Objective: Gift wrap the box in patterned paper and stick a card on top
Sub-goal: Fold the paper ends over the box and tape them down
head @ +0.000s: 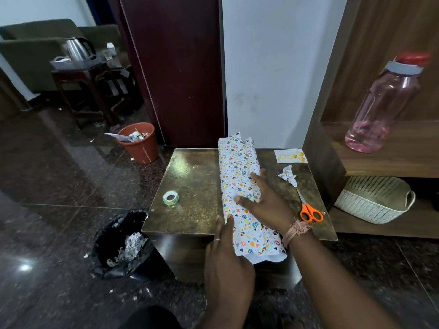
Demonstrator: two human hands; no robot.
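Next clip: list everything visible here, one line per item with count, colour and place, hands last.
wrapped box: one, white patterned paper, table centre
tape roll: one, clear greenish, table left
scissors: one, orange handles, table right
card: one, white and yellow, table far right corner
paper scrap: one, patterned, near card
table: one, dark brown
bin: one, terracotta, floor
black bag: one, floor left
bottle: one, pink, shelf
basket: one, cream, lower shelf
kettle: one, steel, far stool
left hand: flat against paper's near left edge
right hand: flat on top of paper
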